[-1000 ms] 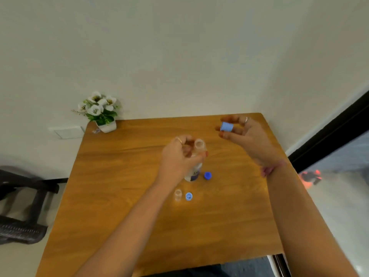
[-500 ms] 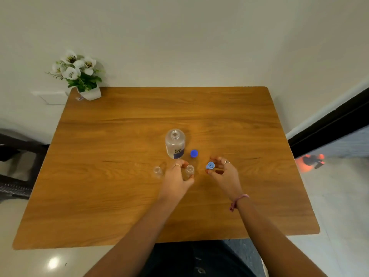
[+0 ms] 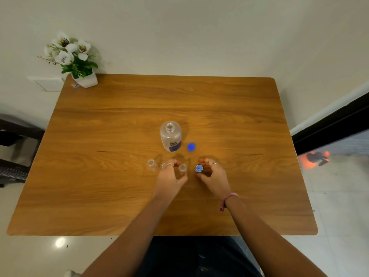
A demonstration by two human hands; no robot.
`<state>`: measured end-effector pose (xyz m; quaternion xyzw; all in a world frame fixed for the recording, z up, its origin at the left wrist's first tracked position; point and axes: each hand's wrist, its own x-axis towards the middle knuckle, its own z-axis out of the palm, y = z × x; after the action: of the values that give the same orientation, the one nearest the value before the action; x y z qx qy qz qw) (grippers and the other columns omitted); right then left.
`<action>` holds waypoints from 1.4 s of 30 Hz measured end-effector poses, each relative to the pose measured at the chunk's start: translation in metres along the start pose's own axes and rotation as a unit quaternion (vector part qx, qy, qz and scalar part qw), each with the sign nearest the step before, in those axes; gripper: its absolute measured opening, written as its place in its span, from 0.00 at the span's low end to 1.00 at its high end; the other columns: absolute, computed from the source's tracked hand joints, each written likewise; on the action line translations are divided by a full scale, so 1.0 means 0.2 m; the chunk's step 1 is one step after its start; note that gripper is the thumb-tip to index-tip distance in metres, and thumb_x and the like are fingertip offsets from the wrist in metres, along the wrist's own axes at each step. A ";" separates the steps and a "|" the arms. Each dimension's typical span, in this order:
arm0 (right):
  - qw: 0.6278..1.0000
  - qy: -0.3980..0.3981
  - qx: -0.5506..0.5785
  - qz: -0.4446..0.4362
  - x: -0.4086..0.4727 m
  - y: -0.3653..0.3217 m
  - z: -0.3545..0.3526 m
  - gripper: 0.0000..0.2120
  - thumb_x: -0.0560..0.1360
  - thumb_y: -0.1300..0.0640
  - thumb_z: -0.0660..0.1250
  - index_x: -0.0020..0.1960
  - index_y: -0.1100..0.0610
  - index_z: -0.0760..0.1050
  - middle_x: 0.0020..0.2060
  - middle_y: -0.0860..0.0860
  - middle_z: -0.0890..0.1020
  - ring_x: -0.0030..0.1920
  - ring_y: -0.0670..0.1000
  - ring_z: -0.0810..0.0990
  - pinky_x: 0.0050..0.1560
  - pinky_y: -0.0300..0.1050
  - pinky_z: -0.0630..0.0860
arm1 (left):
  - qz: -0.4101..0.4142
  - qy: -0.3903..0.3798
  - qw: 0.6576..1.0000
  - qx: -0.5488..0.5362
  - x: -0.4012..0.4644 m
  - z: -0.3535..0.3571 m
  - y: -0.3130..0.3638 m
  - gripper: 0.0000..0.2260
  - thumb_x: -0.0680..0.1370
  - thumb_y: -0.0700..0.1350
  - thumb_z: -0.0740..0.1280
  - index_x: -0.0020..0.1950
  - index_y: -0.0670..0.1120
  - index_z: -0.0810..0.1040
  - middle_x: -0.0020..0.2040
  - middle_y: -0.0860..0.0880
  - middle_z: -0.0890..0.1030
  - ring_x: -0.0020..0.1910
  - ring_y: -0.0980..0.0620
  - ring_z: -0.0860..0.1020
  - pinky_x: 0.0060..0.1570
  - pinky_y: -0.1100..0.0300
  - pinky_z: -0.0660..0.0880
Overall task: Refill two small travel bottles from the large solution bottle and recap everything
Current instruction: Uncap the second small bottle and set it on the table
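The large clear solution bottle (image 3: 171, 136) stands uncapped at the middle of the wooden table (image 3: 119, 196), its dark blue cap (image 3: 191, 147) lying just to its right. My left hand (image 3: 169, 179) grips an open small travel bottle (image 3: 182, 168) standing on the table. My right hand (image 3: 213, 175) pinches a light blue small cap (image 3: 199, 168) beside that bottle. A second small travel bottle (image 3: 151, 164) stands open to the left. Another light blue cap (image 3: 163, 166) peeks out behind my left fingers.
A white pot of white flowers (image 3: 84, 79) sits at the table's far left corner against the wall. A dark chair (image 3: 12, 152) stands left of the table. A black door frame (image 3: 329, 120) and grey floor lie to the right.
The view tipped down. My left hand lowered the small bottle from above the large bottle to the table. My right hand came down beside it with the light blue cap.
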<state>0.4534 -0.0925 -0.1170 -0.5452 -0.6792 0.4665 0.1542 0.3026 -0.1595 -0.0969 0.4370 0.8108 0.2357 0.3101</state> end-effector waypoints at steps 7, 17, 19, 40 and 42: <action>1.000 -0.011 -0.025 0.007 0.00 0.00 0.00 0.23 0.70 0.63 0.72 0.63 0.53 0.73 0.56 0.47 0.78 0.54 0.42 0.76 0.56 0.32 0.71 | -0.007 0.004 1.000 0.014 0.00 0.02 -0.02 0.20 0.72 0.49 0.73 0.61 0.48 0.71 0.54 0.52 0.76 0.45 0.52 0.79 0.42 0.63 0.73; 1.000 -0.023 -0.015 0.010 0.01 0.02 -0.01 0.27 0.68 0.63 0.75 0.64 0.52 0.72 0.57 0.48 0.75 0.54 0.43 0.76 0.57 0.35 0.73 | 0.016 0.016 1.000 0.000 0.01 0.04 -0.03 0.19 0.71 0.48 0.73 0.59 0.48 0.71 0.57 0.52 0.74 0.46 0.49 0.79 0.48 0.52 0.77; 0.999 -0.029 -0.012 0.010 0.01 0.02 -0.02 0.28 0.67 0.63 0.75 0.64 0.53 0.71 0.57 0.48 0.75 0.54 0.43 0.76 0.56 0.35 0.73 | 0.016 0.014 1.000 -0.002 0.01 0.05 -0.03 0.21 0.71 0.48 0.73 0.60 0.47 0.71 0.57 0.52 0.73 0.46 0.48 0.80 0.48 0.52 0.77; 0.989 -0.131 0.034 -0.054 0.25 -0.31 -0.27 0.28 0.66 0.63 0.76 0.63 0.51 0.71 0.54 0.49 0.78 0.53 0.48 0.79 0.53 0.41 0.78 | 0.074 0.163 0.978 -0.102 -0.16 -0.27 -0.20 0.31 0.68 0.42 0.78 0.67 0.40 0.68 0.59 0.49 0.63 0.44 0.57 0.74 0.39 0.67 0.75; 0.989 -0.132 0.029 -0.066 0.29 -0.38 -0.21 0.31 0.65 0.61 0.77 0.66 0.52 0.70 0.56 0.49 0.77 0.55 0.47 0.77 0.53 0.40 0.78 | 0.049 0.142 0.984 -0.097 -0.13 -0.30 -0.23 0.34 0.68 0.44 0.77 0.69 0.40 0.65 0.60 0.50 0.61 0.48 0.54 0.73 0.43 0.65 0.73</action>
<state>0.4180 -0.0190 -0.0515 -0.4286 -0.7139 0.5428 0.1095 0.2461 -0.2114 -0.0774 0.4063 0.7972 0.3882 0.2207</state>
